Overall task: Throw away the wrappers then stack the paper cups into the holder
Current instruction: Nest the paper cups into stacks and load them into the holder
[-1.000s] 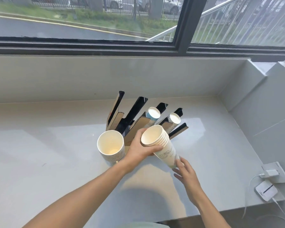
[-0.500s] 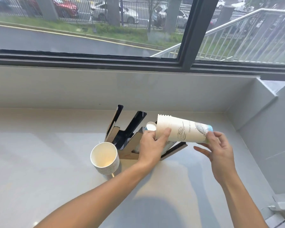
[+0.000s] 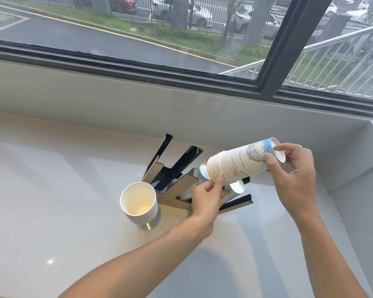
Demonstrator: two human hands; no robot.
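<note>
cup stack (image 3: 241, 164) — both hands | holder (image 3: 181, 179) below | upright cups (image 3: 139, 204) left

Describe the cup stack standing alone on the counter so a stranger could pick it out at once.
Below the window, find the black and wood cup holder on the pale counter. At its left front corner stands a stack of plain white paper cups, mouth up. Unlike the printed stack held sideways by the left hand and right hand, this one is upright and untouched.
</note>
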